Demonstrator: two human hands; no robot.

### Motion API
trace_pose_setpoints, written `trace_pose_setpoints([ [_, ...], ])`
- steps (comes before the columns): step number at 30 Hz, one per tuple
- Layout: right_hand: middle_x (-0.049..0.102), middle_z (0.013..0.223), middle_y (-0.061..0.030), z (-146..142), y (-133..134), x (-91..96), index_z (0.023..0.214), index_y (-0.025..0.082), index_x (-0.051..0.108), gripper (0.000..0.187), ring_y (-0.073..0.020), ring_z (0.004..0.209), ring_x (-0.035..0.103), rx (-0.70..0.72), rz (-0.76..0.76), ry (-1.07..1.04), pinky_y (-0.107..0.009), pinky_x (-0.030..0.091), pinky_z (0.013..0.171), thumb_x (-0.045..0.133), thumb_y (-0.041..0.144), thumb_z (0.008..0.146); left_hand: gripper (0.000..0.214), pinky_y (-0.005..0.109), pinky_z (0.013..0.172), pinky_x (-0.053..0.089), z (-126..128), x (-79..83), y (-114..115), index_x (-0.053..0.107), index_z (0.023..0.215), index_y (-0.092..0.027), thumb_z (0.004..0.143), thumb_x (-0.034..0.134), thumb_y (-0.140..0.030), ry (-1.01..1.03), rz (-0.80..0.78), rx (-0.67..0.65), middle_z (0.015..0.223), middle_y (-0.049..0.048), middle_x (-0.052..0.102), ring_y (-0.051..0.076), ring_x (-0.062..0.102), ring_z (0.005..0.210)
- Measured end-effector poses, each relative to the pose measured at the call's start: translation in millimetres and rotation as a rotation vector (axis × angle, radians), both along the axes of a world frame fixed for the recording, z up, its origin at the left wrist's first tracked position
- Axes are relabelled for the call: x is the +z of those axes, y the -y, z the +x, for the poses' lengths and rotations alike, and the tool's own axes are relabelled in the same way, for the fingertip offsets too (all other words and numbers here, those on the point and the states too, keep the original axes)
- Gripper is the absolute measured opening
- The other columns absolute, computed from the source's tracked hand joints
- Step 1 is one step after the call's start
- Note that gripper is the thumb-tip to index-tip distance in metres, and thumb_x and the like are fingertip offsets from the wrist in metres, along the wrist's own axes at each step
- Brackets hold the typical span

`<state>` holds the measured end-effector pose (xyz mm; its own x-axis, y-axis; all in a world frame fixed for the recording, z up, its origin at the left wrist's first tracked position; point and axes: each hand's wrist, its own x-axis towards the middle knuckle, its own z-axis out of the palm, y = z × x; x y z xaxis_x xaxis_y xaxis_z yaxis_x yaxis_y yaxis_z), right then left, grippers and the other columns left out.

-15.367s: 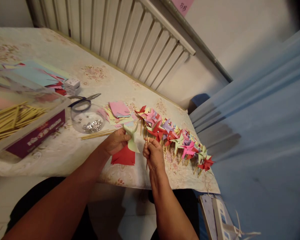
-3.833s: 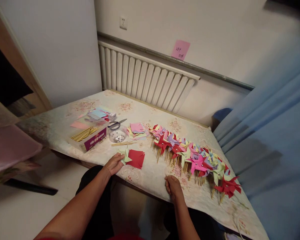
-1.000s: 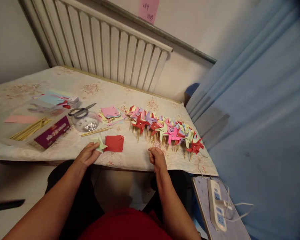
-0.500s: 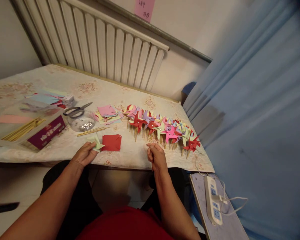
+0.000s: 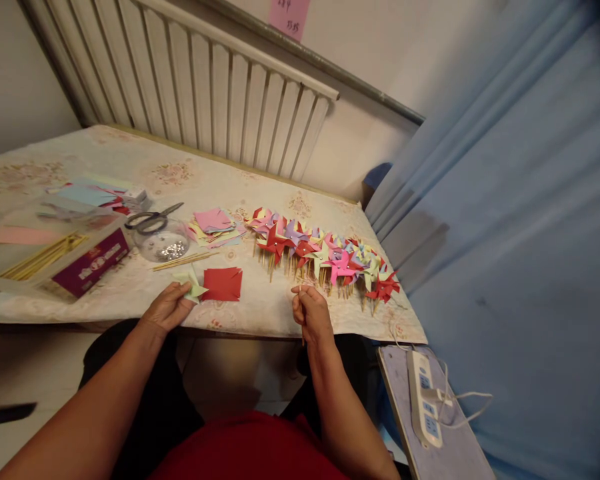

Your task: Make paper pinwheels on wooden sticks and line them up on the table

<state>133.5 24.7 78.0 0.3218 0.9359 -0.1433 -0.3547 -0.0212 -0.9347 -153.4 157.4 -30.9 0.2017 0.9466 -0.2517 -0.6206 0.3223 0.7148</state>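
Pinched in my left hand (image 5: pixel 167 307) is a light green paper pinwheel (image 5: pixel 195 288) with folded blades. Just right of it, a red paper square (image 5: pixel 222 284) with slit corners lies on the table. My right hand (image 5: pixel 311 313) is closed around a thin wooden stick (image 5: pixel 303 339), mostly hidden by the fingers; a bit shows below the fist. Beyond that hand stand many finished paper pinwheels (image 5: pixel 325 257) on sticks, in red, pink, purple and yellow-green. Loose sticks (image 5: pixel 185 261) lie past my left hand, near a clear dish of silvery pins (image 5: pixel 174 250).
Black-handled scissors (image 5: pixel 153 219) rest at the dish. Further left is a clear box with a purple label (image 5: pixel 93 263) holding sticks. A stack of coloured paper squares (image 5: pixel 214 223) lies mid-table. At lower right a power strip (image 5: pixel 424 400) sits on a small stand beside a blue curtain (image 5: pixel 520 220).
Both hands keep nearly the same pose and hold the same things. The view has shifted very slightly.
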Motion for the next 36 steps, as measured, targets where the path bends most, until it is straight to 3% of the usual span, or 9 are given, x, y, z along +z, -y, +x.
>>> trace_pose_setpoints([
  [11,0.053,0.050,0.0090,-1.6,1.0,3.0,0.087,0.016,0.060,0.024,-0.0014,0.032,0.020,0.002,0.004,-0.040,-0.017,0.010,0.035,0.061,0.026,0.065,0.021,0.032,0.070,0.060,0.5,0.9,0.2,0.070,0.084,-0.019,0.064,0.076,-0.016,-0.013,-0.001,-0.012,0.084,0.0054,0.073,0.024,0.069,0.080],
  [20,0.048,0.046,0.0109,-0.7,0.9,2.5,0.083,0.018,0.057,0.021,-0.0013,0.030,0.016,0.015,-0.024,-0.012,-0.017,0.009,0.033,0.061,0.035,0.070,0.019,0.032,0.073,0.060,-0.6,-4.1,-2.0,0.070,0.083,-0.018,0.065,0.075,-0.013,0.017,0.002,-0.004,0.084,0.0064,0.072,0.024,0.069,0.080],
  [31,0.049,0.048,0.0104,-1.0,2.0,4.7,0.084,0.018,0.058,0.021,-0.0014,0.032,0.017,0.026,-0.037,0.006,-0.018,0.009,0.034,0.061,0.032,0.069,0.021,0.032,0.073,0.060,-2.3,-10.9,-5.6,0.071,0.089,-0.017,0.068,0.075,-0.014,0.046,0.010,-0.031,0.089,0.0067,0.073,0.022,0.069,0.079],
  [36,0.045,0.045,0.0113,-1.1,2.4,5.4,0.082,0.018,0.057,0.023,-0.0017,0.032,0.016,0.013,-0.051,0.019,-0.018,0.008,0.034,0.060,0.038,0.070,0.016,0.030,0.072,0.061,-0.6,-6.6,-4.3,0.070,0.082,-0.014,0.068,0.071,-0.005,0.073,-0.063,0.033,0.081,0.0069,0.072,0.019,0.068,0.072],
])
